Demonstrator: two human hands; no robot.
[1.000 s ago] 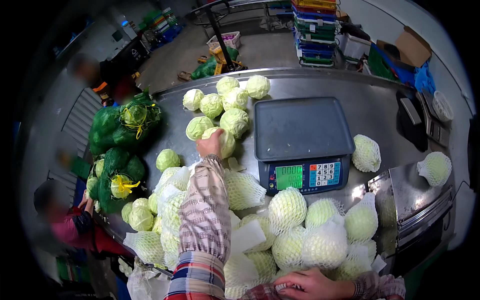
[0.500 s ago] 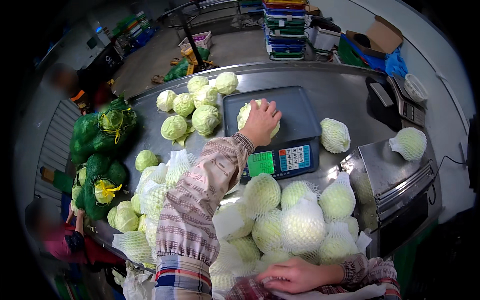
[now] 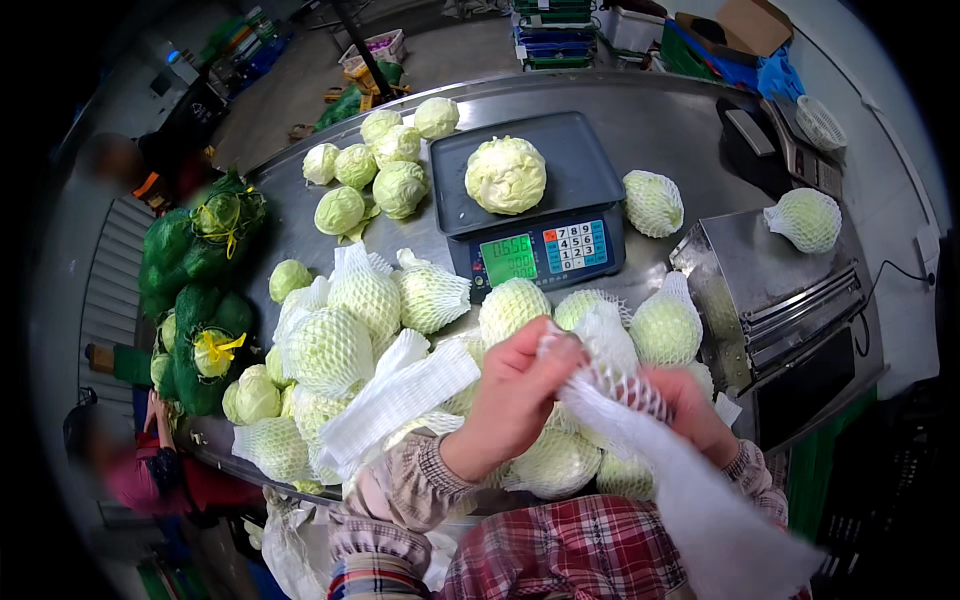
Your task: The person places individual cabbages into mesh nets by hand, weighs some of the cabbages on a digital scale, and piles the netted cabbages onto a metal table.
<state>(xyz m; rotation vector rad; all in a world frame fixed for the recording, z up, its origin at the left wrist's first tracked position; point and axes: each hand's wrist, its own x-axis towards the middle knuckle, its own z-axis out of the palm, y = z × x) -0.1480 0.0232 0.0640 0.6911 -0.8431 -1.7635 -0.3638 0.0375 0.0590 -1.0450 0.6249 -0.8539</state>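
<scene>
In front of me my left hand point(image 3: 515, 395) and my right hand point(image 3: 690, 405) grip a white foam net sleeve point(image 3: 690, 490). Its mesh is stretched between my closed fingers, and the loose end trails down to the right, blurred. Beyond my hands a bare cabbage point(image 3: 506, 175) sits on the tray of a grey digital scale point(image 3: 580, 245) with a lit green display. Netted cabbages point(image 3: 550, 460) lie piled just under my hands. To their left, flat empty foam sleeves point(image 3: 400, 400) rest on more netted cabbages point(image 3: 335, 350).
Bare cabbages point(image 3: 400, 188) cluster left of the scale. Green mesh sacks of cabbages point(image 3: 210, 350) stand at the left edge, near a co-worker point(image 3: 150, 460). Single netted cabbages lie right of the scale and on a metal box point(image 3: 780, 270). Stacked crates point(image 3: 555, 35) stand behind the table.
My left hand has left the cabbage on the scale and come back toward me. My right hand has risen, and both now hold a foam sleeve. The view has tilted down.
</scene>
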